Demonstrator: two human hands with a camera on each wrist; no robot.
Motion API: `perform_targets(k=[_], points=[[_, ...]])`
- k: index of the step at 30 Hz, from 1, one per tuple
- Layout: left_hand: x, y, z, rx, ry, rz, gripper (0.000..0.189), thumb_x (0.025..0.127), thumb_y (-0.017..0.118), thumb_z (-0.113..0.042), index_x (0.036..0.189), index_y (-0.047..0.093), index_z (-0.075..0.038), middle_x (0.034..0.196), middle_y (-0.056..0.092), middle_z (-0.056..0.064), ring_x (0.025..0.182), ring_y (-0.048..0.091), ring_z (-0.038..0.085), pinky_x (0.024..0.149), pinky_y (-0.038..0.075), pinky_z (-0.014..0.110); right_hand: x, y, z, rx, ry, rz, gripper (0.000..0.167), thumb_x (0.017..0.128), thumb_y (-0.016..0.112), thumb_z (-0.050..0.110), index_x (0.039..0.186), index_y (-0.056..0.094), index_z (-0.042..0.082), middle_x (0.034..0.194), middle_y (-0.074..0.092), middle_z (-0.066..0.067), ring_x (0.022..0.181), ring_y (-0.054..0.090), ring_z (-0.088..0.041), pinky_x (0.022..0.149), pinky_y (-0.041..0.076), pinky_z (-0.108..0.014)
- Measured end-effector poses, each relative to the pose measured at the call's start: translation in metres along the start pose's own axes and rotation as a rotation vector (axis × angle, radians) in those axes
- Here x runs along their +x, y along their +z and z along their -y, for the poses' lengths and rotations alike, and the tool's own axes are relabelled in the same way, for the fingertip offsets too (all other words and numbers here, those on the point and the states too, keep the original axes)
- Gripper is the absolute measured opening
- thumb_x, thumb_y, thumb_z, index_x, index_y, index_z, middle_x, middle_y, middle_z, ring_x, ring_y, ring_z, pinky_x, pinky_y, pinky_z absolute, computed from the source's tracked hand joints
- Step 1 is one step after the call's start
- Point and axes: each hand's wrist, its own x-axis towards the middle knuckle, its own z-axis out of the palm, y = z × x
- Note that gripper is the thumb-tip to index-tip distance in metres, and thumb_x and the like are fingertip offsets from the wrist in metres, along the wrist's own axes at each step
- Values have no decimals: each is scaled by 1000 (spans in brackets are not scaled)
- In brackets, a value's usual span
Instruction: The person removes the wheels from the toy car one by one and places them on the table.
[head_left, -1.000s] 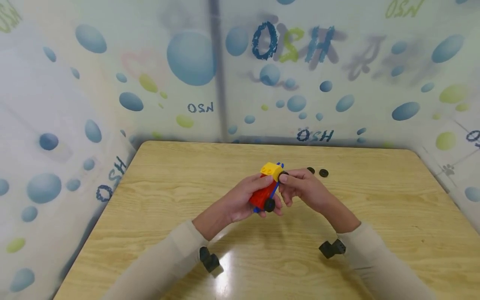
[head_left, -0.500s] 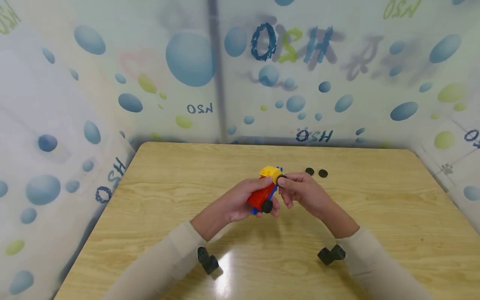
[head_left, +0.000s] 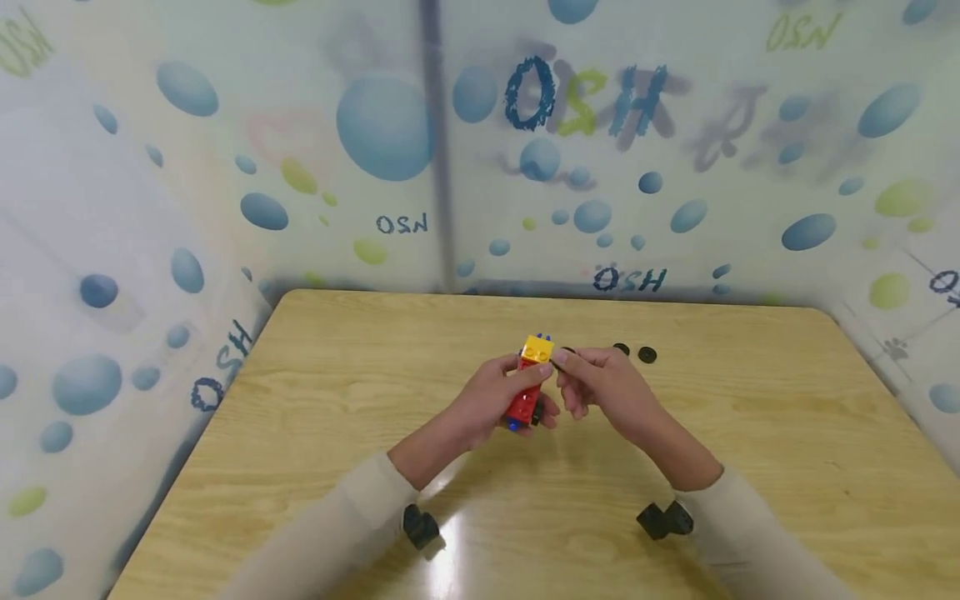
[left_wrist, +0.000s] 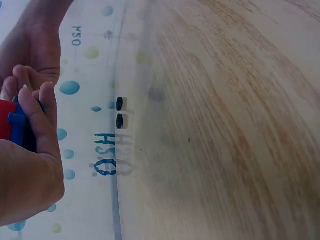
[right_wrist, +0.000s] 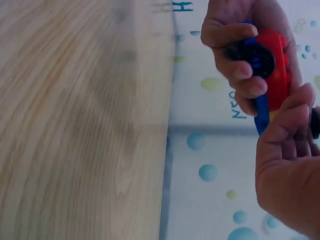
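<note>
A toy car of red bricks (head_left: 522, 408) with a yellow brick (head_left: 537, 349) at its far end lies in my left hand (head_left: 480, 408), the thumb across its top. Its blue base (right_wrist: 261, 111) carries a black wheel (right_wrist: 252, 57) near the end closer to me, with left fingers around it in the right wrist view. Between thumb and fingers, my right hand (head_left: 618, 392) pinches another black wheel (right_wrist: 315, 123), beside the yellow brick. Whether that wheel touches the car is hidden by the fingers. The car's left side is mostly covered by my left hand.
Two loose black wheels, one (head_left: 621, 347) partly behind my right hand and one (head_left: 647, 355) to its right, lie on the wooden table (head_left: 360, 358). A wall with blue and green spots (head_left: 386, 125) rises behind the table's far edge.
My left hand has turned the car, so its studded top now faces up and its wheeled side shows less. The pinched wheel has shifted slightly away from the yellow brick's side.
</note>
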Motion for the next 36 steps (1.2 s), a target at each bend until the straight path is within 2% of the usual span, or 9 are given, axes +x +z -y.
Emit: perform_targets(k=[7, 14, 18, 23, 31, 36], points=[[-4, 0, -3, -37, 7, 35, 54, 94, 60, -45, 128, 49, -6, 83, 73, 10, 72, 73, 21, 60, 56, 30, 8, -32, -14, 83, 102, -64, 48, 98, 51, 49, 89, 61, 3, 66, 64, -2, 56, 61, -12, 59, 56, -31], [-7, 3, -6, -18, 28, 49, 46, 94, 62, -42, 124, 52, -9, 83, 73, 12, 71, 73, 23, 63, 57, 32, 4, -73, -29, 191, 180, -108, 46, 100, 48, 46, 101, 59, 1, 73, 68, 0, 65, 68, -10, 69, 58, -30], [-8, 5, -7, -15, 26, 39, 43, 94, 63, -39, 122, 53, -9, 83, 73, 13, 71, 72, 23, 64, 57, 32, 0, -95, -37, 262, 209, -114, 42, 102, 46, 41, 102, 59, 1, 72, 68, -1, 65, 68, -11, 69, 58, -28], [-8, 4, -8, -17, 17, 6, 44, 94, 63, -40, 124, 53, -9, 87, 72, 14, 71, 72, 24, 66, 58, 33, -1, -118, -44, 232, 255, -144, 43, 101, 46, 42, 102, 60, 2, 69, 64, 2, 58, 62, -7, 61, 55, -23], [-8, 3, -11, -22, 8, -5, 50, 93, 63, -43, 130, 53, -11, 87, 58, 10, 77, 73, 33, 70, 59, 38, 1, -150, -63, 250, 342, -195, 40, 102, 47, 40, 99, 62, 3, 72, 68, 2, 61, 64, -7, 61, 55, -22], [-7, 4, -13, -5, -11, -8, 48, 93, 63, -42, 126, 55, -7, 83, 59, 9, 83, 71, 40, 70, 59, 39, 8, -160, -75, 267, 405, -203, 40, 105, 41, 36, 93, 66, 7, 69, 68, 3, 60, 66, -6, 60, 55, -21]])
